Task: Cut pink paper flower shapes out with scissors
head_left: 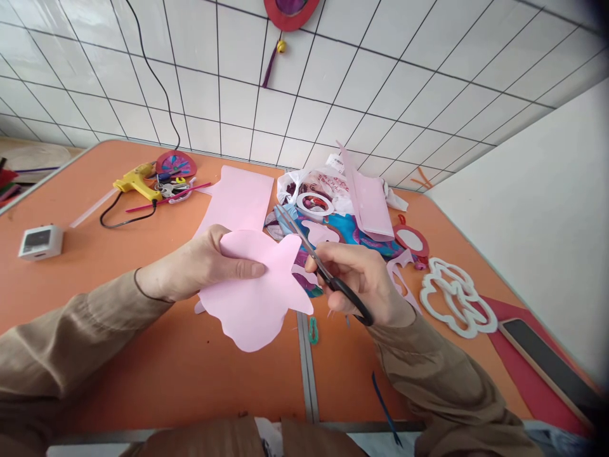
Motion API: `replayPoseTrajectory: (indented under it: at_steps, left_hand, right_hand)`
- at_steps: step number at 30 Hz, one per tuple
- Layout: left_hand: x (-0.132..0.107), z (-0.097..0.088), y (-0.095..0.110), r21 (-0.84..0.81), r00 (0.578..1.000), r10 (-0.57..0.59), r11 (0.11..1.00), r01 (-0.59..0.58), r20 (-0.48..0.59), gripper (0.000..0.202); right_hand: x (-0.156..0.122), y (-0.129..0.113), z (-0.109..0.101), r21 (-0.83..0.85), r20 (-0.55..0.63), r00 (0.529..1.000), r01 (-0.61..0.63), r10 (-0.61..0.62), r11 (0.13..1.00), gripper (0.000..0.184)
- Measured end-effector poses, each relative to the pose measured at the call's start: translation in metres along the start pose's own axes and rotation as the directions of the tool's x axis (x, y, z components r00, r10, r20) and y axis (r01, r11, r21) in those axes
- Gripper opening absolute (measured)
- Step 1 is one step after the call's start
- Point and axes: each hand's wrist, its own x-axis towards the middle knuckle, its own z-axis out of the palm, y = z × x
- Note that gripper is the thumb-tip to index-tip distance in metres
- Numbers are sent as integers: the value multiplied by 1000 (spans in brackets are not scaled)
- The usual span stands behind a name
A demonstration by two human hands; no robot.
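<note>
Head view, the only one: a pink paper cutout (257,298) with wavy, rounded edges was held up just above the orange counter (95,273), pretty much dead centre. It was pinched by the left hand (200,263), thumb pressed flat on top and the other fingers tucked underneath, so those couldn't really be seen. Black-handled scissors (323,266) were gripped in the right hand (366,279), fingers curled tight through the loops, with the blades angled up and away right at the cutout's upper right edge. Whether the blades were parted couldn't be made out for sure.

Behind the cutout, a bigger pink sheet (238,197) was laid flat on the counter. A colourful printed sheet (342,231) was spread just right of that, with a white tape ring (314,204) sat on it. A yellow glue gun (136,182) was parked at the far left, a small white box (40,241) nearer the left edge. White cloud-shaped cutouts (457,298) were stacked off to the right, well apart from both hands.
</note>
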Motion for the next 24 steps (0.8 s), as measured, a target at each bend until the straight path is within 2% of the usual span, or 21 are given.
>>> replayPoseTrajectory:
  at_steps: [4,11,16,24]
  left_hand:
    - [-4,-2,9,-11,999,-4,1000,4,48,13]
    - [-10,-3,16,50,998,-59,997,58,19,18]
    - [-10,-5,19,103,1000,-23,994,23,6,12]
    - [-8,-14,19,301,996,26,952,-51,84,19]
  right_hand:
    - [-1,-2,-3,-50,23,1000,9,-8,999,52]
    - [-2,-9,-7,-142,73,997,20,-10,990,41]
    - [-2,-4,-12,-165,113,993,58,-39,985,40]
    - [-3,0,-17,-258,170,973,196,-155,946,39]
